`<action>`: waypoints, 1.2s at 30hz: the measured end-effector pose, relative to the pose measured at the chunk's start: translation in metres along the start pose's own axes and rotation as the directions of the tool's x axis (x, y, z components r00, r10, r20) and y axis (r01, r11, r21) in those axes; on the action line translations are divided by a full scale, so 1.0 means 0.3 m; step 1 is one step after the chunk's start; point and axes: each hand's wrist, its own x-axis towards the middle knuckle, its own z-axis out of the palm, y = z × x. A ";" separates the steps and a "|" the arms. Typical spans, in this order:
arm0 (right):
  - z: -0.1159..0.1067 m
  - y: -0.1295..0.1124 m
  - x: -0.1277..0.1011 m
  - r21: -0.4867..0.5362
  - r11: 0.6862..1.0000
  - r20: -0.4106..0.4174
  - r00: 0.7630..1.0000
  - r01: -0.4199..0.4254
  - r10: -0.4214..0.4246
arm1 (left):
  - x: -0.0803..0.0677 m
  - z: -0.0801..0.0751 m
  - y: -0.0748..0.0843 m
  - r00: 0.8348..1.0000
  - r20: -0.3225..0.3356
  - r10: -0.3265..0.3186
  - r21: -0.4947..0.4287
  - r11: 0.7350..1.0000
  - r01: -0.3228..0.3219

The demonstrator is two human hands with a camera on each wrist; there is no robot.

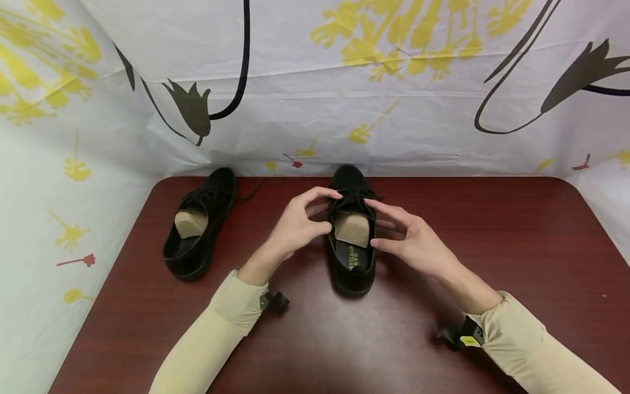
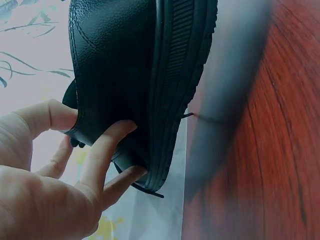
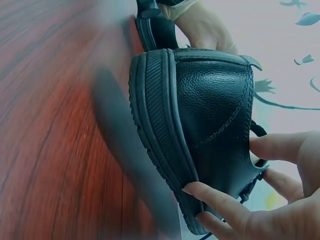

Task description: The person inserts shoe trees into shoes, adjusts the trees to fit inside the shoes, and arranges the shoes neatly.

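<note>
A black lace-up shoe (image 1: pixel 351 279) stands toe-away at the table's far middle, a brown cardboard insert (image 1: pixel 352 229) in its opening and gold lettering on its insole. On its left side my left hand (image 1: pixel 299 221) holds it, thumb at the collar and a fingertip by the laces (image 1: pixel 355 198). Opposite, my right hand (image 1: pixel 418 241) holds the right side in much the same way. Seen from the left wrist, fingers (image 2: pixel 107 150) lie along the leather upper (image 2: pixel 112 65). From the right wrist, fingertips (image 3: pixel 192 189) reach the edge of the thick ridged sole (image 3: pixel 157 100).
A second black shoe (image 1: pixel 189 268) stands to the left, with its own cardboard insert (image 1: pixel 191 224) and a loose lace trailing right. The dark red wooden table (image 1: pixel 315 350) meets a white patterned cloth (image 1: pixel 295 126) at the back and sides.
</note>
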 end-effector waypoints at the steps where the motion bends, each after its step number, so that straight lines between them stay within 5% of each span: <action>1: 0.006 -0.002 0.004 0.001 1.000 0.001 1.000 0.003 -0.003 | -0.004 -0.006 0.002 1.000 -0.004 -0.002 0.004 1.000 0.002; 9: 0.076 -0.017 0.055 0.030 0.999 0.029 0.999 0.042 -0.043 | -0.058 -0.084 0.006 0.998 -0.055 -0.010 0.053 0.999 0.013; 36: 0.185 -0.078 0.179 0.008 0.995 0.080 0.992 0.097 -0.098 | -0.124 -0.225 0.010 0.990 -0.142 -0.022 0.028 0.999 0.027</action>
